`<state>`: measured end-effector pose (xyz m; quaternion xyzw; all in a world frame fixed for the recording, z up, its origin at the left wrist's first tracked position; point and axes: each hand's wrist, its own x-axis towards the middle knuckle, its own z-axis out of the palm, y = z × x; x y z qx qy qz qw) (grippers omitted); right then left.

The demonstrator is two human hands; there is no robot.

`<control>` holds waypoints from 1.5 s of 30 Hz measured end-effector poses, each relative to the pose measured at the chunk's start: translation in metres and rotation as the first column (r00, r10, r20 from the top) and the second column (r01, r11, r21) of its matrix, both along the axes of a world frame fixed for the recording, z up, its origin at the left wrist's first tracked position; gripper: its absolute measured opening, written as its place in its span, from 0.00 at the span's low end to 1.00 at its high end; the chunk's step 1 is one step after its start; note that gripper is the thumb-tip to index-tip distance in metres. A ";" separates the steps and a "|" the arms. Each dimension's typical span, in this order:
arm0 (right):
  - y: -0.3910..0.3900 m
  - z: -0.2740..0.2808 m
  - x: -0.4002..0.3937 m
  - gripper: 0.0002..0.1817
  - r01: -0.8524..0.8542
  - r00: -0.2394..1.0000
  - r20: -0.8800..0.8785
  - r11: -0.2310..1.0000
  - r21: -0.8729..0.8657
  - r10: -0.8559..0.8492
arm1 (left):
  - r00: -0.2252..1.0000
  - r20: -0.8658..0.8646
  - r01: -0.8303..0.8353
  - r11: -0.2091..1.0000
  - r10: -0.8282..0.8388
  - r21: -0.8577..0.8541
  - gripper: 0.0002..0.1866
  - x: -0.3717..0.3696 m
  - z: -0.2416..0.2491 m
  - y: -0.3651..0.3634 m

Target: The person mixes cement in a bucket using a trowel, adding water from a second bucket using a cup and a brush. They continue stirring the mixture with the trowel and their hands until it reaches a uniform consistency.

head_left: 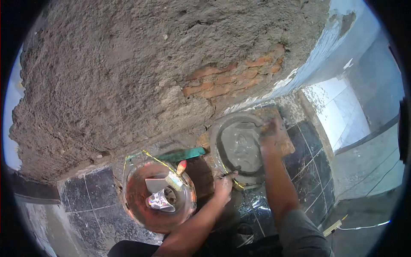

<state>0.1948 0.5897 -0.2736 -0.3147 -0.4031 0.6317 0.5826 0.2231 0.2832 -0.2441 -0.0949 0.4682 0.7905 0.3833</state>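
Observation:
A round bucket [217, 147] of wet grey cement mix [242, 147] stands on the floor by the wall. My left hand [223, 187] is closed on its near-left rim, thumb over the edge, beside a handle wrapped in yellow [238, 184]. At the bucket's right edge, my right hand [269, 132] is blurred and looks closed. A flat grey, blade-like edge [247, 125] lies in the mix close to that hand; I cannot tell what the hand holds.
Left of the bucket stands a reddish tub [133, 210] holding a brush [174, 180] and a shiny crumpled packet [160, 200]. A green strip [184, 154] lies behind it. The rough plaster wall [111, 85] shows exposed bricks [231, 80]. Dark tiles [309, 150] cover the floor.

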 end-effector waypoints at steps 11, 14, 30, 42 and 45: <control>-0.141 0.046 0.034 0.20 -0.261 0.789 0.573 0.724 0.639 -0.222 | 0.989 0.093 -0.124 0.990 0.117 0.072 0.08 0.015 -0.014 0.009; -0.178 0.088 0.042 0.17 -0.186 0.969 0.161 0.982 -0.016 0.186 | 0.979 0.179 -0.109 0.993 0.099 0.045 0.08 0.019 -0.015 0.007; -0.055 0.101 0.010 0.08 0.168 0.982 0.052 0.967 0.191 -0.181 | 0.974 0.224 -0.065 0.988 0.033 0.141 0.13 0.006 0.013 0.000; -0.138 0.048 0.076 0.06 0.006 0.930 0.344 0.938 0.348 -0.133 | 0.991 0.086 -0.110 0.986 0.100 0.126 0.11 0.014 -0.011 0.005; -0.192 0.171 0.048 0.04 -0.121 0.952 0.283 0.993 0.006 0.114 | 0.995 0.074 -0.075 0.990 0.066 0.117 0.13 0.018 -0.053 0.015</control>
